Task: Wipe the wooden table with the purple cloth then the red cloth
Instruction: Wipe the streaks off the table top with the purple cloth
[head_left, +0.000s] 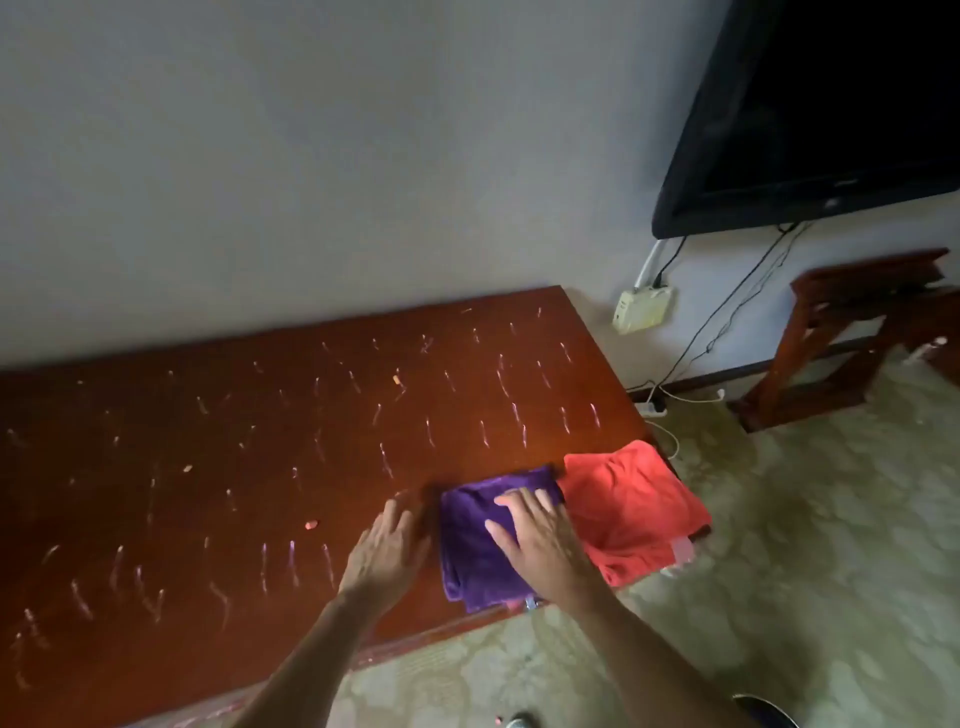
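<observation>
A folded purple cloth (475, 545) lies near the front right of the dark wooden table (260, 467). My right hand (540, 545) rests flat on it with fingers spread. A folded red cloth (634, 504) lies just right of the purple one, at the table's right end. My left hand (387, 551) lies on the bare wood just left of the purple cloth, fingers straight. Many pale chalk-like streaks and a few small crumbs mark the tabletop.
The table stands against a grey wall. A black television (821, 114) hangs at the upper right, with cables and a wall socket (641, 309) below it. A wooden stool (852, 332) stands on the patterned carpet to the right.
</observation>
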